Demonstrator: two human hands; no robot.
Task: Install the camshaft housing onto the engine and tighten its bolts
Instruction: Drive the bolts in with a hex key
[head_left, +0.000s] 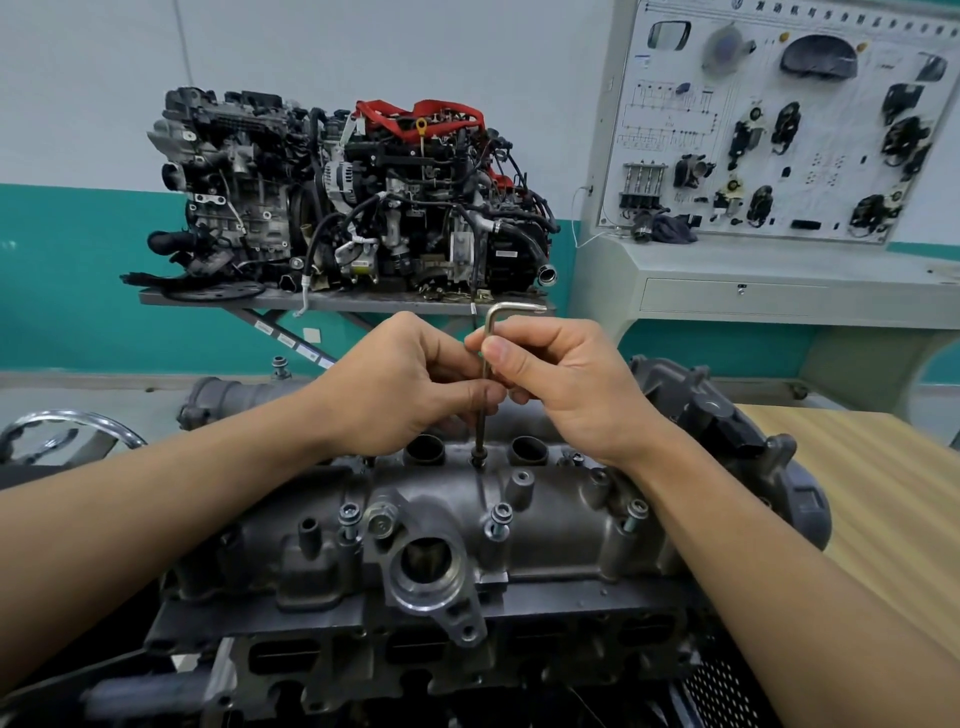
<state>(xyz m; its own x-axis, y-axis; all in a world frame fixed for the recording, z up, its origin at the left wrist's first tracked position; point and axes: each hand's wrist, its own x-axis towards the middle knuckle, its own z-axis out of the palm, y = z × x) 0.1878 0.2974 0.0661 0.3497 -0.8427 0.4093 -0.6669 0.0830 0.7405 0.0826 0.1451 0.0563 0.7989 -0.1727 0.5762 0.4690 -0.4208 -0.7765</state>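
Your camshaft housing (545, 519) sits on top of the engine (363, 623) in the lower centre of the frame. Both of your hands are closed on 1 L-shaped hex key (490, 319), which stands upright at frame centre. Your left hand (400, 384) pinches the shaft low down. Your right hand (561, 384) pinches it just below the bend, thumb toward the camera.

The key's tip sits in a far-edge bolt (477, 460) between 2 round wells (425, 449). Both wells are dark inside and their contents cannot be made out. A larger round port (426, 564) on the housing's near face shows something dull within, not identifiable. 3 near-edge bolts (501, 515) stand proud, with shank showing under their heads.

A second engine (353, 197) rests on a grey platform (337, 300) at upper left. A training board (779, 119) with mounted parts fills the upper right. A wooden counter (857, 467) lies at the right edge, beyond your right forearm. A chrome ring (67, 421) at the left edge is partly hidden behind your left forearm.

Your forearms cover both ends of the housing. The board's lettering is too small to read. The bottom edge cuts off the engine.
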